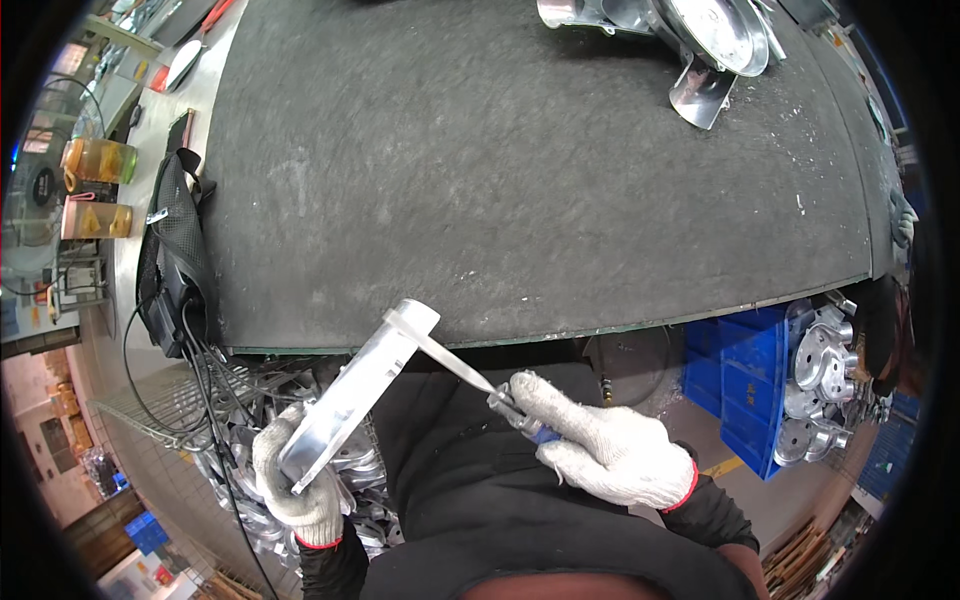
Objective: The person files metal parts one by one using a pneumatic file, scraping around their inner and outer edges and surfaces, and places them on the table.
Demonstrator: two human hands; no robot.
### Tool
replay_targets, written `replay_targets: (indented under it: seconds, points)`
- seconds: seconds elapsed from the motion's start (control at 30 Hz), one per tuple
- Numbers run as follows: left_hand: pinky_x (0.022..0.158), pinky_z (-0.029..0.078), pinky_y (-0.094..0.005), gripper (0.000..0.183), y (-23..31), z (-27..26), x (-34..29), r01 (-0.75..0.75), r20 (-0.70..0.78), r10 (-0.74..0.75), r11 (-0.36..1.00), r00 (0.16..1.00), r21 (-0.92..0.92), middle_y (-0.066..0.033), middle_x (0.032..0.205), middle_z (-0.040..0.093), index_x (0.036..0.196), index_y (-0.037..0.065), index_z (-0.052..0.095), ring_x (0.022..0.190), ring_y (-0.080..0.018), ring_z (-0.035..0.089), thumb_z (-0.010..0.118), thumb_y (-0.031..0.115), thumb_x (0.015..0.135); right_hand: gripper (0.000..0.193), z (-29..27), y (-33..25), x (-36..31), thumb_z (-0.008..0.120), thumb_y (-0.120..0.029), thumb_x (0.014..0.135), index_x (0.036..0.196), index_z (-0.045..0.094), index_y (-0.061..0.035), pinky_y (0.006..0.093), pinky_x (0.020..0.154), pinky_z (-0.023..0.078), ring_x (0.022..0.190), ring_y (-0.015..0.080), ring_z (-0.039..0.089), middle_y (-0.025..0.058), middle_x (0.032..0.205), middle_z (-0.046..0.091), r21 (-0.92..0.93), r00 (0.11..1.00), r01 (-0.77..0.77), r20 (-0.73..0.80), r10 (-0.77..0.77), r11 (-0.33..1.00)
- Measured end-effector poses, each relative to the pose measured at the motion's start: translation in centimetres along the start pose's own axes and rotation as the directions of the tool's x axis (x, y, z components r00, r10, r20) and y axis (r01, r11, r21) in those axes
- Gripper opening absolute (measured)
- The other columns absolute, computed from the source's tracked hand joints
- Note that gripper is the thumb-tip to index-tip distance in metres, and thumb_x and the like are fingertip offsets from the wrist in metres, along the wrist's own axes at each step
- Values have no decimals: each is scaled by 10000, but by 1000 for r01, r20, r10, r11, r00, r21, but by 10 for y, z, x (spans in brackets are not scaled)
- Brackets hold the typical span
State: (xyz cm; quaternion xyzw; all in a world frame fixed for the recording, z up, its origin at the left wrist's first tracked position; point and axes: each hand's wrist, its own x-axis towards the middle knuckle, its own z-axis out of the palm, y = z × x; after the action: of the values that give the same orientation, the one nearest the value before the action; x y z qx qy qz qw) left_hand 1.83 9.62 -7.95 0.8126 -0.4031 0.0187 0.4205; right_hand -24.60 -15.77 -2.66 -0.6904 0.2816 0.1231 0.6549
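My left hand [299, 478], in a white knit glove with a red cuff, is closed round the lower end of a long, shiny metal part [352, 392]. The part slants up to the right, its upper end over the table's front edge. In my right hand [622, 450], gloved the same way, is a flat file [447, 362] with a bluish handle. Its pale, narrow blade points up and left and lies across the metal part near the upper end. The fingers partly cover the handle.
A dark mat [480, 190] covers the table. Shiny metal parts [705, 50] lie at its far right. A black mesh bag [177, 255] with cables sits at the left edge. Below are a wire basket [150, 405] of metal pieces and a blue crate [740, 390] beside more castings.
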Motion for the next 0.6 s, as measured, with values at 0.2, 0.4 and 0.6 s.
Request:
replay_targets:
  seconds: [0.2,0.4,0.6]
  points:
    - [924,605,-482,346,0,0,-4,41,-1,-41,999,999,-18,-208,1184,664,1258,1,587,1086,-366,697,710,-2,935,695,-2,-6,-3,555,-267,1045,1657,258,-125,379,979,555,1139,346,710,169,1375,668,72,998,-26,53,22,997]
    - [954,595,-490,270,2,5,-3,13,6,-12,998,1000,-64,-219,1221,656,1254,-15,581,1116,-360,686,651,89,1015,687,13,2,-4,551,-246,1046,1656,258,-130,372,1007,543,1168,315,705,138,1447,629,68,995,87,42,-90,994]
    - [974,586,-457,274,-6,2,-8,118,19,-117,993,993,-4,-229,1241,662,1241,-21,585,1114,-348,687,629,174,1054,700,9,-2,-2,564,-279,1039,1657,259,-154,417,829,595,965,333,739,134,1201,725,-149,999,46,13,-45,988]
